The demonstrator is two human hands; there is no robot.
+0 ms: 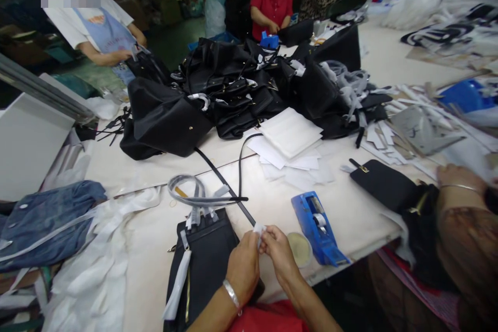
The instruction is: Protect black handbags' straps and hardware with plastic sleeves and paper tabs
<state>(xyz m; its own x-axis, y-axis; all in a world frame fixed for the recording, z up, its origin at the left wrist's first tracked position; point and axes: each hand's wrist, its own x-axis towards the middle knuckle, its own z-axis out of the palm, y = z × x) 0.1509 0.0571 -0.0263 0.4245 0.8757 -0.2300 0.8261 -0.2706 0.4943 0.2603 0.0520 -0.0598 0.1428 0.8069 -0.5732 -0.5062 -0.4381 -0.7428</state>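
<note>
My left hand (244, 262) and my right hand (277, 250) meet near the table's front edge. Both pinch a small white wrap (259, 229) around the end of a black strap (218, 174), which runs back toward a large black bag (163, 119). Left of my hands lies a black bag (206, 249) with a gold zipper and a white-wrapped pull. Clear-wrapped handles (187, 192) curl above it. A blue tape dispenser (319, 228) stands right of my right hand, beside a round tape roll (299, 249).
Black bags (241, 88) are heaped across the middle of the table. White sheets (290, 135) lie in front of them. A co-worker's arm (462, 207) is at the right beside a black bag piece (381, 181). Denim (54, 218) lies left; several people stand or sit behind.
</note>
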